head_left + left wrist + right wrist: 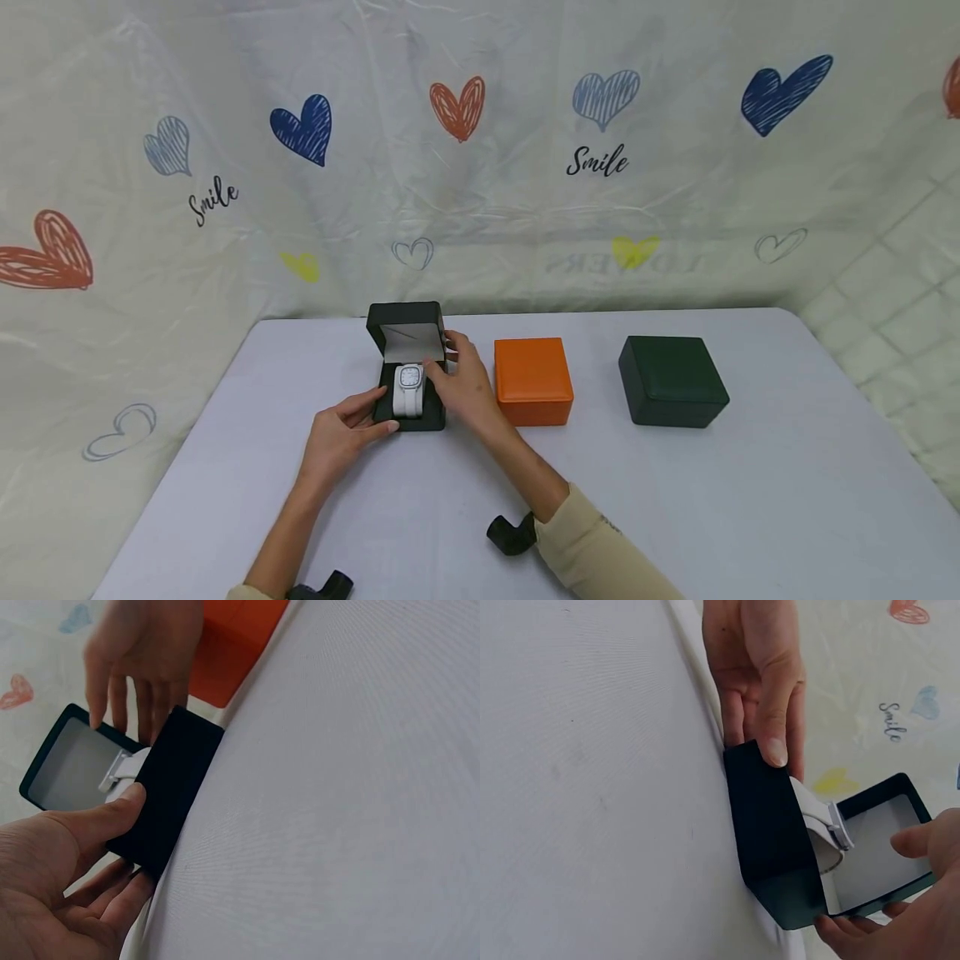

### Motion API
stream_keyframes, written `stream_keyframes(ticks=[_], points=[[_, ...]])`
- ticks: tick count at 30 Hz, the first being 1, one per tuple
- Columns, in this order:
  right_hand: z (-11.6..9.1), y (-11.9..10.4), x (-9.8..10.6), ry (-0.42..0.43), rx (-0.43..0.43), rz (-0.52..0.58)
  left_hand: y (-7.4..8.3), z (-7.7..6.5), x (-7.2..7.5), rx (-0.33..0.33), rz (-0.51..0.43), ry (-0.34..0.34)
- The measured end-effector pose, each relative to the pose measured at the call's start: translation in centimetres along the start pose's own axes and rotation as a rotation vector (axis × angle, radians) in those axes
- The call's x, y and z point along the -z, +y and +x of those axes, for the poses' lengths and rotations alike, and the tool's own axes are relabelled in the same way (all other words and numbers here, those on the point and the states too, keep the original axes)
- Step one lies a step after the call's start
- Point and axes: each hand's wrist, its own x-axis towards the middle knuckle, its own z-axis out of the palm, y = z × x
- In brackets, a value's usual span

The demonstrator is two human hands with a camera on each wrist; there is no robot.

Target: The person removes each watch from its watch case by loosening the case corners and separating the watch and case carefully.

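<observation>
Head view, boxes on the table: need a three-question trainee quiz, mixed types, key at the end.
1. What sits inside the open box?
2. True or false: in the head view, the orange box stands between the open box and the closed green box.
3. The left hand grips:
a) the orange box
b) the base of the open box
c) the closed green box

Key: 1. A white watch. 2. True. 3. b.

A curtained-off nook, room type unclear — heart-printed sheeting (517,42) hangs behind a white table (787,500)
</observation>
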Motion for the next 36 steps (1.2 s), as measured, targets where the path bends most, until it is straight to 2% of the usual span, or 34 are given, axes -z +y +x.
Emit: stream_keyframes(ticks=[9,13,19,25,31,36], points=[[-0.7,-0.5,0.6,0.032,0.056,-0.051,-0.1,0.2,-0.2,0.013,0.032,0.003],[-1.0,-0.3,1.0,-0.016,0.13,-0.119,0.0,0.3,-0.3,0.012,0.045,-0.011],[-1.1,0.3,0.8,-0.138,0.216,-0.246,-0.1,0.2,0.0,0.024,0.064,0.003],[-1.2,0.7,0.2,-0.227,0.191,-0.318,-0.4,-0.1,0.4,0.039,0.075,0.009],[-1.0,0.6,-0.1,-0.252,0.156,-0.383,-0.5,0.0,0.4,0.019,0.077,0.0],[-0.8,0.6,0.0,-0.26,0.16,-0.417,-0.4,0.2,0.2,0.019,0.057,-0.005]])
